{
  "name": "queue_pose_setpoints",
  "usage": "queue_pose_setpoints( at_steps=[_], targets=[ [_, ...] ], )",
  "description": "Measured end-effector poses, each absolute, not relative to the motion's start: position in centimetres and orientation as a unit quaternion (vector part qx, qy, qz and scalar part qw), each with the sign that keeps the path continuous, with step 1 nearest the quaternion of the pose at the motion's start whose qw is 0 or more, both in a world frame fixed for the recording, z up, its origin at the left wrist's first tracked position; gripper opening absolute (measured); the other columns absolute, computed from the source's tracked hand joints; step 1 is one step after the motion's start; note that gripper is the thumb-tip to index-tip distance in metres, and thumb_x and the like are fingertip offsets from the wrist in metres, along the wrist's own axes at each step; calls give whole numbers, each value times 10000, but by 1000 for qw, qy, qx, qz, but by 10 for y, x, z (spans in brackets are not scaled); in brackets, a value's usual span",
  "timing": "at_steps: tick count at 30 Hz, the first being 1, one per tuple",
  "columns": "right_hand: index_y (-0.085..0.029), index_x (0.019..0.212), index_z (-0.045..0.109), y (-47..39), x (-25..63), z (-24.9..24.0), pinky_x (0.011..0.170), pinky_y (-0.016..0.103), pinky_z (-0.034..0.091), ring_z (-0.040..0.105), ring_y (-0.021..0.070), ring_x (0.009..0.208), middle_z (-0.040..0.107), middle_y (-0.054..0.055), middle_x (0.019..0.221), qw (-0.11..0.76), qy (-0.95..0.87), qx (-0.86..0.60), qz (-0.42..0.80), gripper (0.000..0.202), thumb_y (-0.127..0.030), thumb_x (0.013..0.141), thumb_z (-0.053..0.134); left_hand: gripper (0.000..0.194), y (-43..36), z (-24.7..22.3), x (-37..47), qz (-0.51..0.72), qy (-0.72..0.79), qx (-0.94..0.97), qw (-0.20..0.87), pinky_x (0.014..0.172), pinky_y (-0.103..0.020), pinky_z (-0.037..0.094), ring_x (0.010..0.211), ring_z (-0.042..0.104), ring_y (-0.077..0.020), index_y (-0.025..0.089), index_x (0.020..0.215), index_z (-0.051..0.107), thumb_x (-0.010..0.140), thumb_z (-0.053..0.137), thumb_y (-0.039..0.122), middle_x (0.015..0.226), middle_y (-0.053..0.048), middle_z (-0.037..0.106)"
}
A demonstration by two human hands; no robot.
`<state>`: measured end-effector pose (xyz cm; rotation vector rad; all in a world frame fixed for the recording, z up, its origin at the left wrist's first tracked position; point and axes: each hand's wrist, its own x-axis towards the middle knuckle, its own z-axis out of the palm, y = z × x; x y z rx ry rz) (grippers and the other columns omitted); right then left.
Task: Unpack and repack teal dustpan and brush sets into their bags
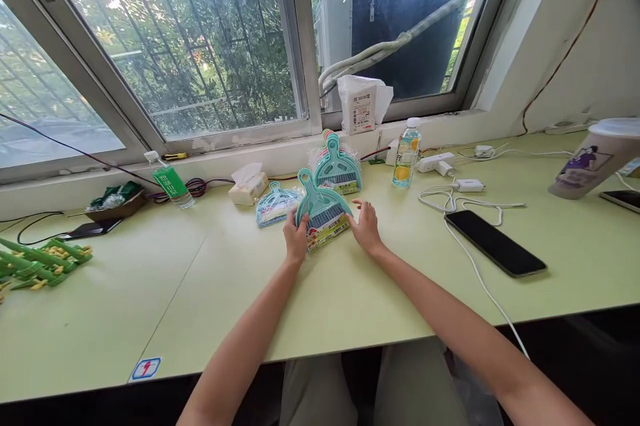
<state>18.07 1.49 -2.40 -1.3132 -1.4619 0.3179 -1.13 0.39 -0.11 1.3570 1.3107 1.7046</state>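
Note:
A turquoise mini dustpan and brush set (325, 213) in clear wrapping, with a yellow printed label, stands tilted on the table in front of me. My left hand (296, 237) grips its left edge, thumb in front. At its right corner, my right hand (367, 227) has its thumb against the edge and its other fingers apart from the thumb. Behind it stands a stack of similar wrapped dustpan sets (337, 163), with pink and green edges showing at the back. Another wrapped dustpan set (276, 205) lies to the left.
A tissue pack (249, 186), a green-labelled bottle (170, 179) and a drink bottle (406, 153) stand near the window. On the right are a phone (495, 243), white cables (473, 259) and a large cup (593, 159). Green plastic pieces (43, 263) lie far left.

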Motion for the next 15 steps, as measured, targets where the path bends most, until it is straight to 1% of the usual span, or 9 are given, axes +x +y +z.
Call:
queue_pose_setpoints(
  at_steps=[2,4,6,8,10,12,15],
  targets=[
    [-212,1116,519,8,180,-15,937,448,406,535,283,1091,601,130,1171,525,-662,-530,76,262,-345,893,481,274,1,2,-11,657,499,494,274,783,-271,449,821,591,-172,217,1029,638,809,656,380,816,-2,645],
    [-225,1034,564,2,178,-9,937,430,411,561,260,1031,634,102,1065,498,-727,-465,83,189,-330,934,444,294,0,4,-11,681,497,469,264,800,-269,452,855,602,-172,214,1042,632,810,653,394,869,-13,656],
    [-230,910,597,-2,173,-7,909,409,430,575,245,964,642,88,963,467,-775,-410,115,234,-362,961,410,310,2,4,-13,705,485,441,272,849,-275,461,924,617,-175,206,1036,626,801,660,406,954,-33,670],
    [-230,810,606,-3,166,-10,853,397,448,579,247,917,639,89,907,451,-782,-403,153,333,-429,966,389,337,6,4,-16,721,454,404,333,885,-293,478,974,632,-178,202,1046,610,789,673,411,1032,-49,674],
    [-227,758,610,-1,161,-15,801,382,455,593,238,853,649,84,866,456,-755,-421,210,409,-504,954,381,380,10,5,-19,723,415,357,421,902,-323,503,1002,647,-186,208,1085,585,773,694,396,1096,-57,674],
    [-223,739,617,3,160,-18,769,364,456,607,223,802,667,73,834,476,-709,-440,280,443,-576,918,417,420,13,6,-21,718,388,315,485,919,-349,521,1035,651,-199,220,1127,564,761,712,365,1151,-58,671],
    [-214,776,617,10,164,-20,710,327,455,617,199,767,680,48,801,521,-613,-444,394,440,-644,820,533,447,15,7,-22,711,372,283,526,929,-348,533,1053,652,-204,219,1157,558,749,718,304,1169,-54,675]
  ],
)
